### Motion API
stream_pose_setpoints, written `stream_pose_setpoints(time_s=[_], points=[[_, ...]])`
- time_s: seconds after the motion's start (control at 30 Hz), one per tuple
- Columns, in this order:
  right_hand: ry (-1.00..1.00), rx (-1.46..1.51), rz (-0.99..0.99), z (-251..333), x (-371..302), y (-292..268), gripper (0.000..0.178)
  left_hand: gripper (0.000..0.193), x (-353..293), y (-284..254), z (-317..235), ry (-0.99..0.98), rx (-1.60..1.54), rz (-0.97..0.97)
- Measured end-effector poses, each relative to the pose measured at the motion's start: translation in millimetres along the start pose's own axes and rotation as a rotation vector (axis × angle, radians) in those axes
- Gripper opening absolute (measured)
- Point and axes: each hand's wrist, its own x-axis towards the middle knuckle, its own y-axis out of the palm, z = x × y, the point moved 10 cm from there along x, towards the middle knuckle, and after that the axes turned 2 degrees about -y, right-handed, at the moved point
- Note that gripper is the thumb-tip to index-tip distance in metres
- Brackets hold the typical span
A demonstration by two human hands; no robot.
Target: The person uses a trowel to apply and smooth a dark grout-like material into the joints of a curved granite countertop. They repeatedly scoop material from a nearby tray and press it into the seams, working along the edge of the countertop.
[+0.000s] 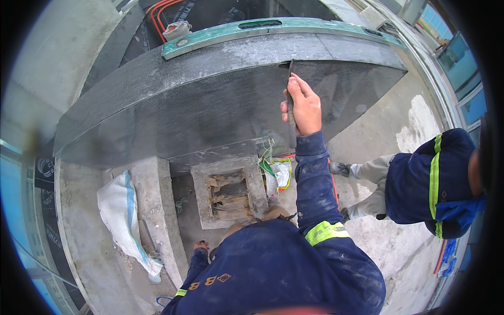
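My right hand (304, 107) is closed around a flat, dark metal bar (292, 126), held upright against the front of a dark grey stone slab (210, 107). The bar's upper end meets a small dark gap at the slab's upper edge, where the front face joins the lighter top surface. Behind that edge a green spirit level (220, 35) lies along the top. Low by my side, my left hand (201, 245) has its fingers curled; I cannot see what they hold, if anything.
Below the slab stands a concrete block (199, 194) with a square, wood-lined opening. A white woven sack (119, 205) lies on the concrete at left. A white and green bag (278, 170) sits beside the block. Another person (420, 184) stands close on my right.
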Motion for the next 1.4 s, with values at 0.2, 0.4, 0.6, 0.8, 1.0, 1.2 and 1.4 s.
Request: stream_pose_setpoints(time_s=[0.2, 0.4, 0.6, 0.8, 1.0, 1.2, 1.4], points=[[0.054, 0.056, 0.125, -21.2, -18.6, 34.1, 0.047, 0.038, -0.3, -8.4, 9.2, -0.026, 0.030, -0.024], [-0.748, -0.775, -0.115, 12.3, -39.5, 11.2, 0.049, 0.037, -11.4, -13.2, -1.8, -0.015, 0.089, -0.064], [-0.917, -0.844, -0.154, -10.3, -22.4, 6.3, 0.050, 0.036, -17.7, -23.6, 3.6, 0.006, -0.020, -0.086], [-1.020, -0.823, -0.165, -22.9, -1.2, 7.2, 0.052, 0.036, -22.9, -30.0, 17.2, -0.001, -0.108, -0.102], [-1.070, -0.831, -0.188, -24.0, 5.1, 9.0, 0.052, 0.036, -49.5, -24.2, 9.0, 0.030, 0.015, -0.163], [-0.948, -0.861, -0.145, -32.0, 3.1, 5.5, 0.050, 0.035, -31.5, -32.9, 30.7, -0.047, -0.219, -0.143], [-0.956, -0.825, -0.238, -10.1, -32.1, -5.4, 0.045, 0.034, -63.3, -26.7, -24.9, 0.006, 0.068, -0.200]])
